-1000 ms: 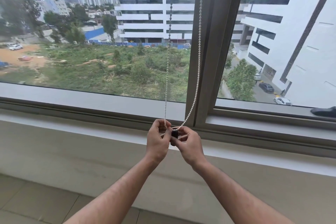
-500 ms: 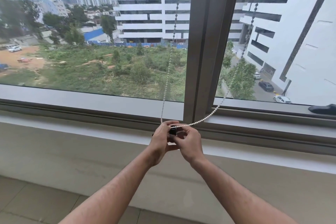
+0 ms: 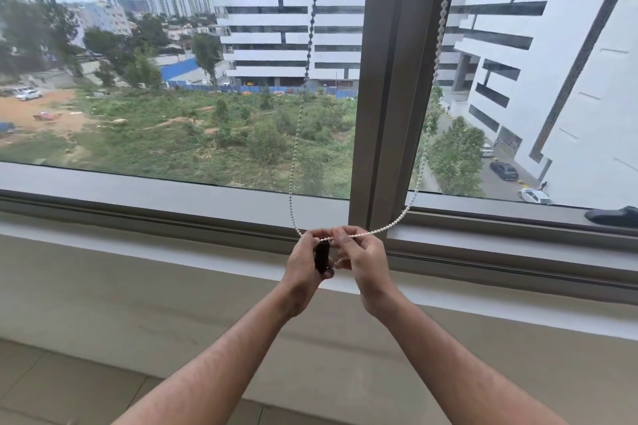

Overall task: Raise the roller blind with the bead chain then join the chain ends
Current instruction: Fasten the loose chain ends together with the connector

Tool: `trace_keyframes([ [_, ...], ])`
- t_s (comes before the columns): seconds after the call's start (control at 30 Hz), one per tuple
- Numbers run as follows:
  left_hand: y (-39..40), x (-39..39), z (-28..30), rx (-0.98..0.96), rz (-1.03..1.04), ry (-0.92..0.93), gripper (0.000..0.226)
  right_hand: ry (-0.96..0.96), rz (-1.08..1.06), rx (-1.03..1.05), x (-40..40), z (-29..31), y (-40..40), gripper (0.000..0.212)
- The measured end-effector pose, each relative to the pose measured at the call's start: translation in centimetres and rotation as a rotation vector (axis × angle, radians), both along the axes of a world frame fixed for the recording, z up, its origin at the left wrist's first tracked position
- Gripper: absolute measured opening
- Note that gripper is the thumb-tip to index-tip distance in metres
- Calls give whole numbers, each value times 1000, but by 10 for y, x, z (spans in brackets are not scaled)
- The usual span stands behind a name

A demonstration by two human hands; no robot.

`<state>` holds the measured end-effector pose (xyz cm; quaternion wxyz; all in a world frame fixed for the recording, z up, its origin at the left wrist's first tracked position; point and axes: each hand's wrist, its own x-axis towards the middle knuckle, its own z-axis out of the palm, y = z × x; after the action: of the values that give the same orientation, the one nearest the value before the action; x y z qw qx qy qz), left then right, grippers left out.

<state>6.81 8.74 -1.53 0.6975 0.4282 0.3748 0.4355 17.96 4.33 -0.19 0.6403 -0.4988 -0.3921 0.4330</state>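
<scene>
A white bead chain (image 3: pixel 297 141) hangs from above in two strands, one in front of the left pane and one (image 3: pixel 438 55) past the window post. Both strands meet low down between my hands. My left hand (image 3: pixel 305 260) grips a small dark connector (image 3: pixel 322 257) upright, with the left strand running into its fingers. My right hand (image 3: pixel 362 257) pinches the end of the right strand at the top of the connector. The roller blind itself is out of view above.
A grey vertical window post (image 3: pixel 386 86) stands just behind the hands. The window sill (image 3: pixel 172 238) runs across below the panes, above a beige wall (image 3: pixel 138 304). A dark object (image 3: pixel 612 216) lies on the frame at far right. Tiled floor shows at bottom left.
The right strand swung out to the right of the post and now curves back in lower. My hands shifted slightly, and the dark connector shows more fully in my left hand.
</scene>
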Motion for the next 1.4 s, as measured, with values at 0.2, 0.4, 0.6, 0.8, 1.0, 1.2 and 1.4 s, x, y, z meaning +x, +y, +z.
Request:
trace_keyframes([
  [0.2,-5,-2,11,3,-1,-140,35,42,-79,-47,-1,-7,2,19],
  [0.4,-8,-5,19,20,-30,-233,43,71,-30,-53,0,-11,4,20],
  [0.6,-11,-3,24,-13,-11,-320,42,193,13,-112,-1,-15,8,21],
  [0.8,-8,-7,29,-55,39,-357,35,329,54,-152,-4,-16,10,30],
  [1.0,-4,-10,28,-61,60,-313,34,460,199,-202,-6,-15,9,44],
  [1.2,0,-17,29,-59,78,-264,29,579,199,-196,-6,-24,13,18],
  [1.4,7,-29,32,-33,102,-223,22,384,61,-252,-17,-27,35,17],
])
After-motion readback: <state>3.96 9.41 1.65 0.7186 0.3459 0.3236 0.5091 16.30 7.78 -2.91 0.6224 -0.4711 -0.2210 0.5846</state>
